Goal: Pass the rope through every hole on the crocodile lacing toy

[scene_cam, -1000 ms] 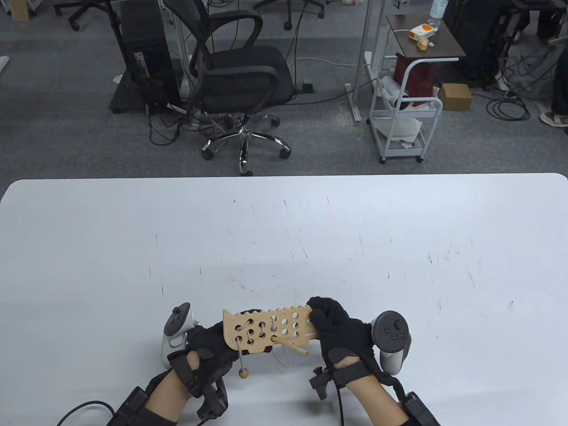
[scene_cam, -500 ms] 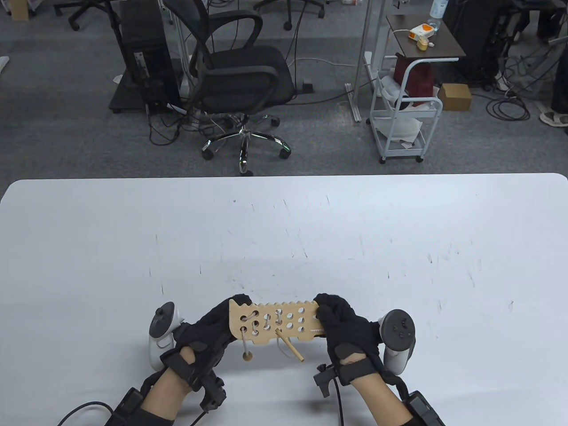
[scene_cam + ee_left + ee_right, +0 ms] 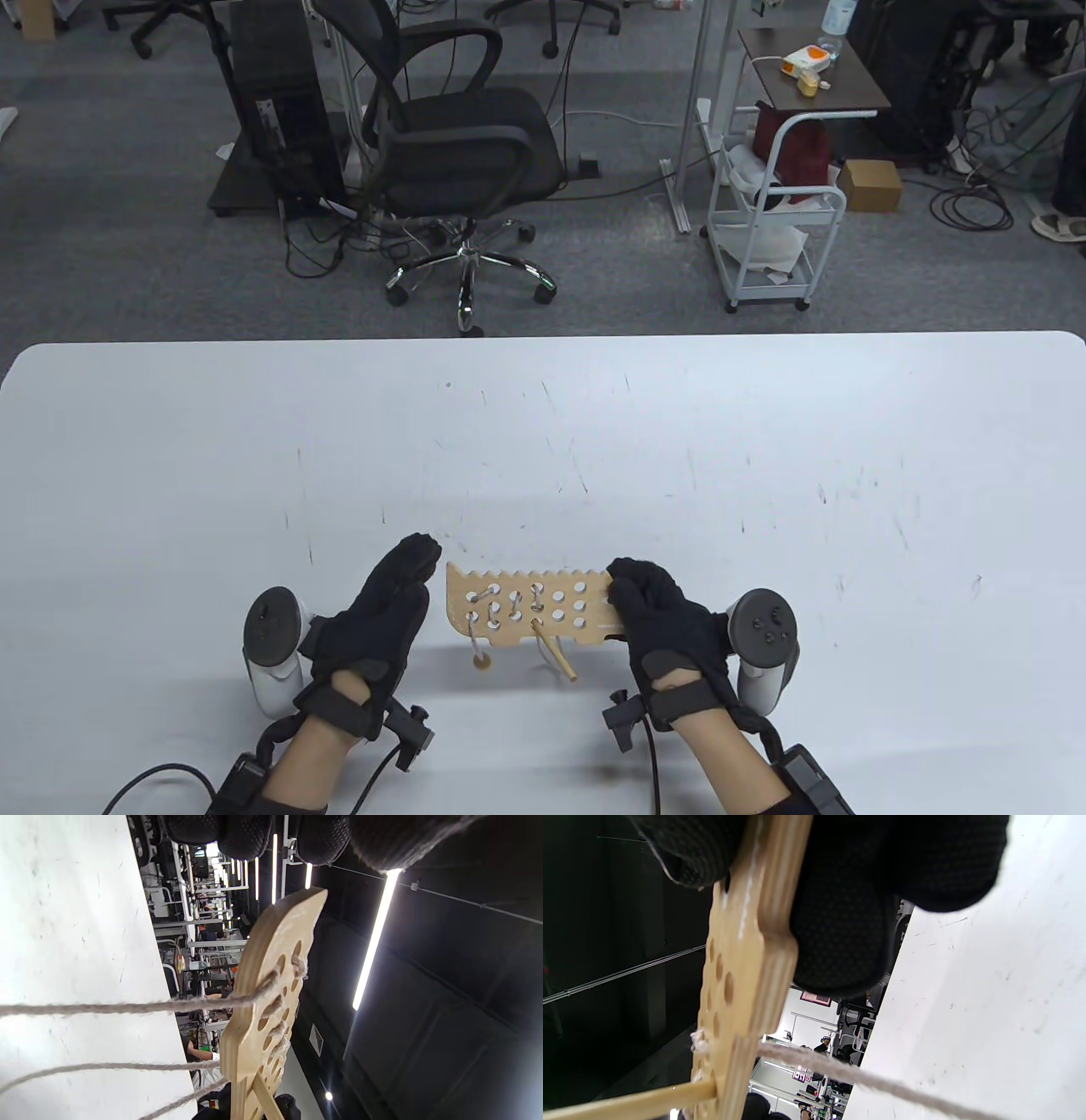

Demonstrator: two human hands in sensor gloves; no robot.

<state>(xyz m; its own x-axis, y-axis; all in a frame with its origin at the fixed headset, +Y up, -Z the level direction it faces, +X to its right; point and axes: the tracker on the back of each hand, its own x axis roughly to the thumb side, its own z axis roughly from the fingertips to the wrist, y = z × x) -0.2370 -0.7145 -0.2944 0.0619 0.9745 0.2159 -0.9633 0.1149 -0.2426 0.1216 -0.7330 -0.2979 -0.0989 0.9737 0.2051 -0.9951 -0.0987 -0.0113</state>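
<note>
The wooden crocodile board [image 3: 530,609] is hanging in the air over the near edge of the white table [image 3: 543,441], roughly midway along that edge. The right hand [image 3: 657,615] is gripping it by its right end, fingers curled round the wood; the right wrist view is showing gloved fingers [image 3: 840,921] pressing on both faces of the board. The left hand [image 3: 386,607] is sitting just beside the board's left end, apart from it, with its fingers held straight and relaxed and grasping nothing. A rope [image 3: 477,624] is running through several holes at the left part of the board, and the holes toward the right are showing bare. A wooden bead [image 3: 482,660] is dangling on the rope below the board's left corner. A thin wooden stick [image 3: 553,654] is poking out of a hole in the lower row and slanting down toward the near edge. In the left wrist view, strands of the rope [image 3: 127,1007] are stretching sideways from the board.
</note>
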